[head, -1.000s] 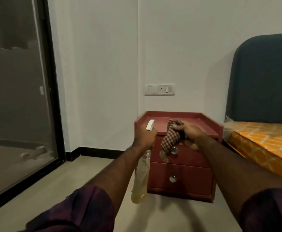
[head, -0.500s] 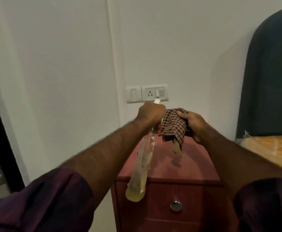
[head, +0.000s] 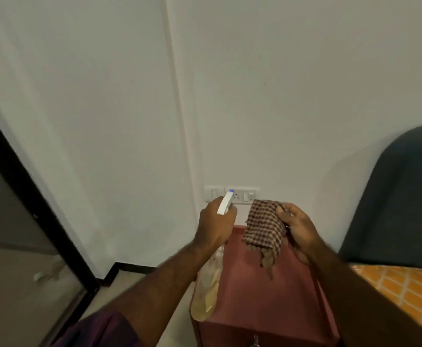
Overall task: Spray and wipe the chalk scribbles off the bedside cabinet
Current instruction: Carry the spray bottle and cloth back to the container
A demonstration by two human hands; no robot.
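White wall (head: 280, 96) is filling bkgd; cabinet (head: 260, 296) is sitting below it, chalk not discernible. L hand (head: 215, 226) is gripping bottle (head: 206, 291) at cabinet's left edge; R hand (head: 300, 231) is pinching cloth (head: 263, 231) above top. Step: pre-spray. Next: likely aiming nozzle at top, squeezing.

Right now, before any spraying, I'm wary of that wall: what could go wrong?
The bottle in the left hand has its nozzle aimed toward the socket; spray could wet it. The cloth hangs from the right hand above the cabinet, so drips might run before wiping.
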